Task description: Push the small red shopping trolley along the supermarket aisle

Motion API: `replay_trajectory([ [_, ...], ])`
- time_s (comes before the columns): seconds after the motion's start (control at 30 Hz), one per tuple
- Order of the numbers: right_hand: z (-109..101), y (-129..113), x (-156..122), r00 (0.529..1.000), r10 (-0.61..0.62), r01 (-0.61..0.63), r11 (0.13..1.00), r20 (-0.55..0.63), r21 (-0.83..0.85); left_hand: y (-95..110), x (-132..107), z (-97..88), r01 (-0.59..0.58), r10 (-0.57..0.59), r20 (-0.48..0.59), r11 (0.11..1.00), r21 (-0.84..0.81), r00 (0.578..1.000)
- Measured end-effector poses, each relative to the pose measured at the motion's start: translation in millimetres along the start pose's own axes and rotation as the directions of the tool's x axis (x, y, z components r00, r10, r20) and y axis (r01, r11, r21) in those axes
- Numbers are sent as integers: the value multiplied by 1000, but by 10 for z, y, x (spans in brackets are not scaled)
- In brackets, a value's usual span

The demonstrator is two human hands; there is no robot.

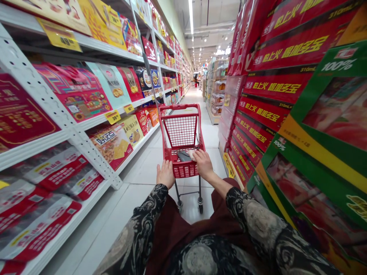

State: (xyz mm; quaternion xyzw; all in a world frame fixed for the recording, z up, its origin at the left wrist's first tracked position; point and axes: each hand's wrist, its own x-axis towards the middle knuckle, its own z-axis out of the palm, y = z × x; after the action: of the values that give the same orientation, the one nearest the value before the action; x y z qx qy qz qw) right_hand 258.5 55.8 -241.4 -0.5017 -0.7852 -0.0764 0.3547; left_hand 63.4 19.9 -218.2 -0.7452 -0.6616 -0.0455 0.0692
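Note:
A small red shopping cart (181,131) stands in the aisle straight ahead of me. My left hand (165,173) grips the left end of its rear handle, fingers curled over it. My right hand (203,163) is closed on the right end of the handle. A dark flat item (183,155) lies in the cart's basket just beyond my fingers. Both my sleeves are dark with a pale swirl pattern.
White shelves (71,133) with red and yellow boxed goods and yellow price tags line the left. Stacked red cartons (269,88) and green juice cartons (329,126) crowd the right. The pale tiled aisle (197,95) runs on ahead between further stacks.

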Motion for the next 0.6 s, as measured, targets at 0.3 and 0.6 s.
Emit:
replay_trajectory([
  [0.3,-45,250,-55,968,144,-140,990,207,-33,180,-86,-73,-44,45,-7,998,35,999],
  [0.6,-251,467,15,933,287,-268,957,215,-114,499,-107,-105,-113,111,-69,993,-26,991],
])
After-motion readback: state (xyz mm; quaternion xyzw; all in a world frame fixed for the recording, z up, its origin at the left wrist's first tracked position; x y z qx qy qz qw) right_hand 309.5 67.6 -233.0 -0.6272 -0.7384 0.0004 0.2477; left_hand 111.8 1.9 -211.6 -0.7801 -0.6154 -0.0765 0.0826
